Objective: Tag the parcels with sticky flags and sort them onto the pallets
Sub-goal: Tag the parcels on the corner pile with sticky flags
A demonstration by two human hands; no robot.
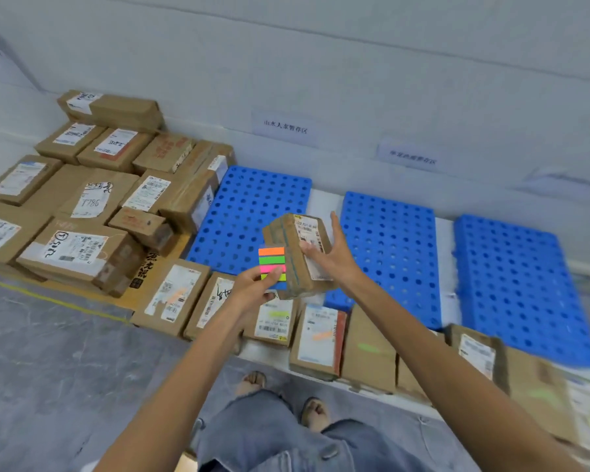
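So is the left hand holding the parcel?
No, the right hand holds the parcel; the left hand pinches the sticky flags.

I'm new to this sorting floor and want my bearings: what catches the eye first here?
The neon-striped pad of sticky flags, pinched in the left hand, beside the small brown cardboard parcel held by the right hand. Behind them, three bright blue perforated plastic pallets line the wall.

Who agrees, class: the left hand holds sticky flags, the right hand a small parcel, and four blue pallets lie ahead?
Not quite. The head view shows three blue pallets, not four. The rest holds: the left hand holds the sticky flags, the right hand the small parcel.
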